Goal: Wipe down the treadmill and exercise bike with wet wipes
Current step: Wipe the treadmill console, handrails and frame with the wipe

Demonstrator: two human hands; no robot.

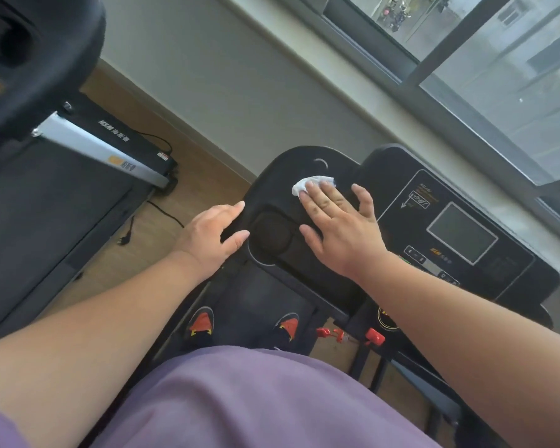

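Observation:
I stand on a black treadmill and look down at its console (385,176). My right hand (340,227) lies flat with spread, straight fingers and presses a white wet wipe (307,184) onto the console's left tray. The wipe sticks out beyond my fingertips. My left hand (212,236) rests on the tray's left edge beside a round cup holder (270,236), thumb on top, fingers hidden over the rim. The grey display screen (463,232) sits to the right of my right hand.
A second treadmill (55,202) with a silver side rail (94,148) stands to the left, its cord and plug lying on the wooden floor (162,227). A dark machine part (39,53) hangs at top left. A grey wall and window (498,76) lie ahead.

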